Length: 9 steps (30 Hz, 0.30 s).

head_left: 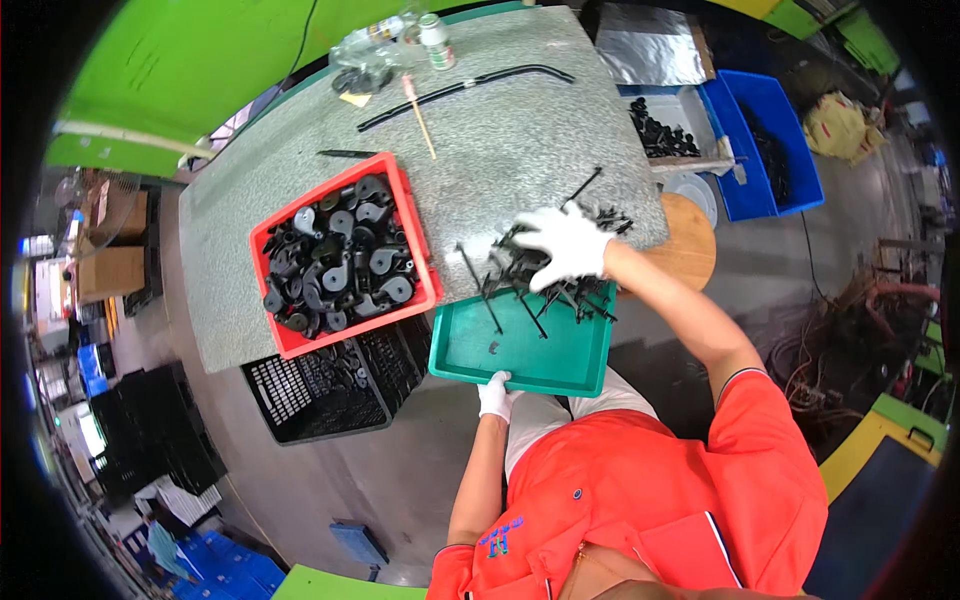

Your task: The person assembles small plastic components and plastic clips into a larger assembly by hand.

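My left hand (496, 394), in a white glove, grips the near rim of a green tray (590, 378). The tray's far side meets the table's near edge. Over a heap of thin black plastic parts (525, 262) at that edge lies my right hand (566, 244), also gloved, its fingers spread across the pile. Some long black pieces jut over the tray's far side, and one small dark piece (494, 347) sits on the tray floor. Left of the heap stands a red bin (432, 290) full of black and grey moulded parts.
The speckled table (520, 130) carries a bent black tube (465, 87), a thin stick (420, 120) and a white bottle (436, 42). Below it on the left is a black crate (330, 425). At right stand a round wooden stool (688, 240) and a blue bin (745, 200).
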Motion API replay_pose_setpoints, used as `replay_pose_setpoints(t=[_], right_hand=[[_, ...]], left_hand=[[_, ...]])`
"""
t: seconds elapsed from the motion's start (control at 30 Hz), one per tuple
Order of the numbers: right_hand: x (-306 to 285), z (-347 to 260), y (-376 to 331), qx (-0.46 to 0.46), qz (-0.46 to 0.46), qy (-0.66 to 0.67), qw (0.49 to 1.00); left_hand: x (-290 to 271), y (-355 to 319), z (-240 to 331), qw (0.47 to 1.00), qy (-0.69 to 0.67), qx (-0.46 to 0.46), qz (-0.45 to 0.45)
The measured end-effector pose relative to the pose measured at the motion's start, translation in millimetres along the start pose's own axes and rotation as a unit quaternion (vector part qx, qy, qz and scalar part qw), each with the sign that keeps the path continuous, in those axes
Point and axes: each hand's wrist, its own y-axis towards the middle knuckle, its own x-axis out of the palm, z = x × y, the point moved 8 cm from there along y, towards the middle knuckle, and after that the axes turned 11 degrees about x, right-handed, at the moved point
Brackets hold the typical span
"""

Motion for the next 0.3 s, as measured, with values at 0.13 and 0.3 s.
replay_pose_setpoints(t=[0.13,0.3], right_hand=[[40,-45,-39,-0.058,0.045,-0.006,0.997],[95,-65,-66,-0.099,0.044,0.045,0.993]], left_hand=[[7,-11,-6,1.0,-0.013,-0.015,-0.022],[-2,-12,-23,0.999,-0.01,-0.006,-0.043]])
